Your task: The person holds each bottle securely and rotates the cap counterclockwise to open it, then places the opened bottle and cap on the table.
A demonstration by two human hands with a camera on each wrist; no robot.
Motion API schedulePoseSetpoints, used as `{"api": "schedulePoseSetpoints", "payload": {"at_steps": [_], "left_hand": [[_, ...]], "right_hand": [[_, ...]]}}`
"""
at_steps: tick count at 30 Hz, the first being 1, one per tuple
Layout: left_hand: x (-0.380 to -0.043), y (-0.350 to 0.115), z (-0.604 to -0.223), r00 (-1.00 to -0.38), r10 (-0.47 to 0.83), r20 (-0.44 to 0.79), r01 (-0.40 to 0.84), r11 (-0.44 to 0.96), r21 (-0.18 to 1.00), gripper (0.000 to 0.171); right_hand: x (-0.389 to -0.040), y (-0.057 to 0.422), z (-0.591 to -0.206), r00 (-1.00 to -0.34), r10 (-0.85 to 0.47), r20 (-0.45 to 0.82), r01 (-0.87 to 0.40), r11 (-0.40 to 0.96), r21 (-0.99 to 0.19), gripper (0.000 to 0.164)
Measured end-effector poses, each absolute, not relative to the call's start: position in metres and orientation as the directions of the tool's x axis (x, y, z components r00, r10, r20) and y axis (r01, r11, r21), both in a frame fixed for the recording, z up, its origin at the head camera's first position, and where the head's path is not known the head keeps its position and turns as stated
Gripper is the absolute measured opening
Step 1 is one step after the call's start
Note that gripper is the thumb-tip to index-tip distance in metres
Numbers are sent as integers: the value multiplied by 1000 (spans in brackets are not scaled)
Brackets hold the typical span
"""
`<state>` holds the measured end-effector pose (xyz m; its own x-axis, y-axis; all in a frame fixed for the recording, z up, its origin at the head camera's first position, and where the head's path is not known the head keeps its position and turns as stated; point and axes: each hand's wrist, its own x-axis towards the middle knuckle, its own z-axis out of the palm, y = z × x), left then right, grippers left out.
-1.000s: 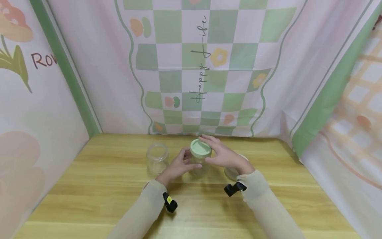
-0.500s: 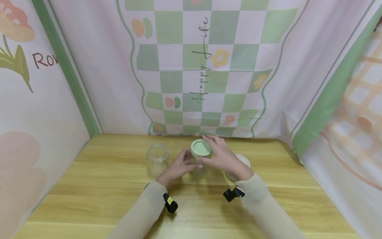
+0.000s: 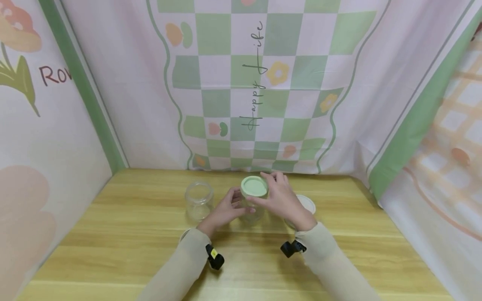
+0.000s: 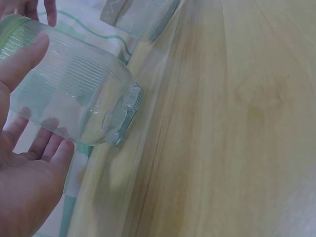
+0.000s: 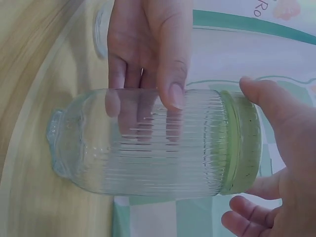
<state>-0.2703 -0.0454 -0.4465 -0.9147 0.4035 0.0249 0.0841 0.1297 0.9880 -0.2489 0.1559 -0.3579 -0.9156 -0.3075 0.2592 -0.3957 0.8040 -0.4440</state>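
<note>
A clear ribbed glass jar (image 3: 253,215) stands upright on the table, its light green lid (image 3: 254,186) seated on top. My left hand (image 3: 226,210) holds the jar body from the left; in the left wrist view its thumb and fingers curve round the glass (image 4: 74,89). With thumb and fingers on opposite sides of the rim, my right hand (image 3: 281,202) grips the green lid (image 5: 244,143) in the right wrist view. Nothing shows inside the jar. Part of the lid's right edge is hidden behind the right fingers.
An uncovered clear jar (image 3: 198,201) stands left of the left hand. A jar with a white lid (image 3: 306,203) is partly hidden behind the right wrist. A pale round edge (image 3: 183,235) peeks out beside the left sleeve. A patterned curtain (image 3: 260,138) borders the wooden table (image 3: 124,225) at the back.
My right hand has turned round the lid, its fingertips shifting from over the top to the right side while the wrist moved slightly left and nearer. The left hand and jar hold still.
</note>
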Motion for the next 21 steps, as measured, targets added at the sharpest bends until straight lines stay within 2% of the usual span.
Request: {"api": "schedulePoseSetpoints", "payload": {"at_steps": [21], "left_hand": [[-271, -45, -448, -919, 393, 21, 83, 141, 986, 81]], "right_hand": [[-254, 154, -360, -904, -340, 258, -425, 770, -476, 93]]}}
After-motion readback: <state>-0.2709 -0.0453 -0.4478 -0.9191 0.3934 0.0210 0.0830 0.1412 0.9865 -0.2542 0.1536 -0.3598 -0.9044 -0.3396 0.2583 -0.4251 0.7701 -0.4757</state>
